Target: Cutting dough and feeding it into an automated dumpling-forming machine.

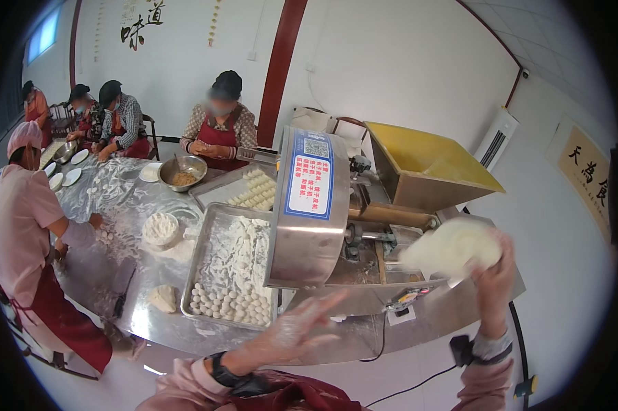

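Note:
My right hand (pixel 495 275) grips a pale slab of dough (pixel 450 249), blurred by motion, above the right end of a steel dough machine (pixel 309 241). Floury and with nothing in it, my left hand (pixel 298 326) reaches out with fingers apart in front of the machine's lower edge. Left of the machine lies a steel tray (pixel 198 257) dusted with flour. Many small round dough pieces (pixel 231 303) fill its near end. A lump of dough (pixel 163 298) sits on the steel table (pixel 149 326) beside the tray.
A yellow-lined hopper (pixel 432 159) rises behind the machine. A flour bowl (pixel 160 229), a metal bowl of filling (pixel 183 173) and a tray of dumplings (pixel 252 190) stand farther off. One co-worker (pixel 26 216) works at the left; several others sit behind. A black cable (pixel 383 341) hangs below the machine.

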`<move>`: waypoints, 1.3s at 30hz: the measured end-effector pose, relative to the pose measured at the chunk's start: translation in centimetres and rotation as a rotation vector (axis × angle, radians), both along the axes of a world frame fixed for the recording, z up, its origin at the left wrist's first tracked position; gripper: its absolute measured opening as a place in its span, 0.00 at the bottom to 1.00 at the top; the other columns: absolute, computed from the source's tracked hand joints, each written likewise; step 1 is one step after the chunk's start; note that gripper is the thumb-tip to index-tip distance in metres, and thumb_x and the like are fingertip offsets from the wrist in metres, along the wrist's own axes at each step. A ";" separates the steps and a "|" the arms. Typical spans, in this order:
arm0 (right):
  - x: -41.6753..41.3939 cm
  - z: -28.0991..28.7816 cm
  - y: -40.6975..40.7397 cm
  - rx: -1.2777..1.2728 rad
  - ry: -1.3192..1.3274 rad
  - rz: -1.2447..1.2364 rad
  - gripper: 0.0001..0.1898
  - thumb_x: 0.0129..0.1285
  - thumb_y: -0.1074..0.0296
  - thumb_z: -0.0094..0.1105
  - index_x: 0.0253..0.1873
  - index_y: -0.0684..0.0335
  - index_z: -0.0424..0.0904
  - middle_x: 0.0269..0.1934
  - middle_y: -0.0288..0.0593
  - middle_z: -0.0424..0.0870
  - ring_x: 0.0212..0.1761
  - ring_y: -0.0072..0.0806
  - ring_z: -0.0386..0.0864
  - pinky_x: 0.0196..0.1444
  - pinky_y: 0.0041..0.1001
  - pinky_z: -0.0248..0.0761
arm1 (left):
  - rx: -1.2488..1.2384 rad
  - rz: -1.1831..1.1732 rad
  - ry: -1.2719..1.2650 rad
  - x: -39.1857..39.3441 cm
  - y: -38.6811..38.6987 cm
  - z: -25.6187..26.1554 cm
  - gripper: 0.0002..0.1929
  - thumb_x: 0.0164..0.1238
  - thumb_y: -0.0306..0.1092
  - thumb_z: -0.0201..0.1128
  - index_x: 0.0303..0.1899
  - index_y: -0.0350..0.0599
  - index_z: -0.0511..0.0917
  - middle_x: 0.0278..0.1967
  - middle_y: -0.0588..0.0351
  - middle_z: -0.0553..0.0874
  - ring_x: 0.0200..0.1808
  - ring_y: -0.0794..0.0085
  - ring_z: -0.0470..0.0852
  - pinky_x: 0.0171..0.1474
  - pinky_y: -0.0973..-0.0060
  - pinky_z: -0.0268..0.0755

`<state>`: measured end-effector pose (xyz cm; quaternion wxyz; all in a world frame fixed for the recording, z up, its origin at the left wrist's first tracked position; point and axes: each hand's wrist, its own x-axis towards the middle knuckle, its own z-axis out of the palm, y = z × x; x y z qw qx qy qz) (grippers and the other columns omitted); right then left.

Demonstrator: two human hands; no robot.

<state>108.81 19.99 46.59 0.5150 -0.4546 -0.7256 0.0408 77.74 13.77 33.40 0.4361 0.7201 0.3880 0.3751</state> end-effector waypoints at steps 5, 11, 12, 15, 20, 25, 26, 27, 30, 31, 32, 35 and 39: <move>1.4 5.8 4.3 0.124 0.185 0.025 0.24 0.60 0.70 0.63 0.60 0.67 0.67 0.51 0.44 0.76 0.54 0.28 0.75 0.57 0.27 0.71 | -0.253 0.269 -0.004 -6.1 -4.7 -7.4 0.27 0.67 0.30 0.64 0.67 0.50 0.67 0.42 0.55 0.86 0.41 0.74 0.84 0.46 0.75 0.78; 2.1 9.2 9.7 0.231 0.014 -0.095 0.25 0.58 0.65 0.66 0.59 0.65 0.70 0.51 0.44 0.78 0.53 0.27 0.76 0.55 0.27 0.72 | -0.379 0.621 -0.108 -10.9 -11.5 -14.9 0.23 0.67 0.25 0.61 0.63 0.41 0.69 0.39 0.51 0.86 0.39 0.74 0.84 0.45 0.75 0.77; 1.6 9.5 10.5 0.230 0.012 -0.090 0.25 0.58 0.65 0.66 0.59 0.65 0.70 0.51 0.44 0.78 0.53 0.27 0.76 0.55 0.27 0.72 | -0.347 0.685 -0.101 -10.8 -12.1 -15.0 0.21 0.65 0.24 0.61 0.60 0.41 0.72 0.37 0.52 0.87 0.36 0.74 0.86 0.43 0.76 0.78; 0.1 10.1 12.6 0.212 -0.058 -0.134 0.25 0.58 0.64 0.66 0.59 0.62 0.71 0.50 0.46 0.79 0.51 0.28 0.78 0.55 0.27 0.71 | -0.351 0.728 -0.059 -10.6 -12.9 -14.8 0.22 0.65 0.25 0.61 0.61 0.42 0.72 0.37 0.52 0.87 0.36 0.74 0.86 0.43 0.76 0.78; -2.0 11.5 14.3 0.345 -0.326 -0.121 0.22 0.57 0.66 0.64 0.58 0.60 0.72 0.48 0.45 0.81 0.49 0.33 0.80 0.54 0.29 0.71 | -0.397 0.707 -0.010 -10.7 -13.1 -15.5 0.21 0.65 0.25 0.62 0.60 0.44 0.73 0.37 0.53 0.87 0.36 0.73 0.86 0.43 0.76 0.78; -4.1 11.8 15.2 0.309 -0.406 -0.057 0.22 0.56 0.69 0.63 0.56 0.61 0.73 0.47 0.44 0.81 0.48 0.34 0.80 0.53 0.30 0.71 | -0.406 0.680 0.023 -12.6 -12.4 -15.9 0.21 0.64 0.27 0.63 0.59 0.45 0.74 0.36 0.53 0.88 0.35 0.72 0.86 0.42 0.74 0.78; -4.5 11.9 15.4 0.270 -0.398 -0.050 0.21 0.56 0.70 0.63 0.56 0.61 0.73 0.46 0.45 0.81 0.48 0.35 0.80 0.53 0.30 0.71 | -0.378 0.664 0.054 -13.3 -12.0 -16.1 0.21 0.64 0.27 0.63 0.59 0.45 0.74 0.36 0.53 0.88 0.35 0.70 0.86 0.42 0.73 0.78; -4.8 11.9 15.6 0.269 -0.406 -0.057 0.21 0.56 0.70 0.63 0.56 0.61 0.73 0.46 0.45 0.81 0.48 0.35 0.80 0.53 0.30 0.71 | -0.350 0.646 0.082 -13.9 -11.5 -16.3 0.21 0.64 0.28 0.64 0.59 0.45 0.74 0.36 0.52 0.87 0.35 0.68 0.86 0.41 0.72 0.78; -6.1 11.9 16.4 0.201 -0.445 -0.172 0.19 0.55 0.71 0.64 0.53 0.61 0.74 0.44 0.45 0.82 0.48 0.35 0.80 0.51 0.29 0.72 | -0.318 0.603 0.127 -16.5 -10.4 -16.8 0.20 0.64 0.29 0.64 0.58 0.45 0.75 0.35 0.51 0.87 0.34 0.65 0.86 0.40 0.71 0.78; -6.8 11.8 16.5 0.194 -0.446 -0.200 0.18 0.55 0.69 0.64 0.52 0.61 0.75 0.43 0.46 0.82 0.46 0.37 0.80 0.50 0.31 0.72 | -0.321 0.595 0.126 -17.4 -10.1 -17.2 0.20 0.64 0.29 0.64 0.58 0.45 0.75 0.35 0.51 0.87 0.34 0.65 0.86 0.40 0.71 0.78; -7.4 11.7 16.7 0.187 -0.447 -0.227 0.17 0.55 0.67 0.65 0.50 0.61 0.75 0.42 0.46 0.83 0.45 0.39 0.80 0.49 0.33 0.72 | -0.300 0.592 0.120 -18.4 -9.8 -17.6 0.20 0.63 0.28 0.64 0.58 0.45 0.75 0.35 0.50 0.87 0.34 0.65 0.86 0.40 0.70 0.78; -7.3 11.7 18.8 0.256 -0.618 -0.425 0.18 0.54 0.62 0.66 0.48 0.60 0.76 0.41 0.48 0.83 0.42 0.44 0.79 0.47 0.37 0.71 | -0.295 0.587 0.115 -21.6 -9.0 -17.8 0.20 0.63 0.28 0.64 0.57 0.44 0.75 0.34 0.50 0.87 0.34 0.64 0.86 0.39 0.70 0.78; -8.3 10.9 20.7 0.247 -0.640 -0.505 0.18 0.53 0.58 0.66 0.48 0.57 0.76 0.39 0.49 0.83 0.40 0.47 0.78 0.46 0.40 0.70 | -0.266 0.604 0.160 -25.7 -7.7 -17.2 0.19 0.61 0.27 0.64 0.55 0.43 0.76 0.33 0.50 0.87 0.33 0.62 0.86 0.38 0.69 0.77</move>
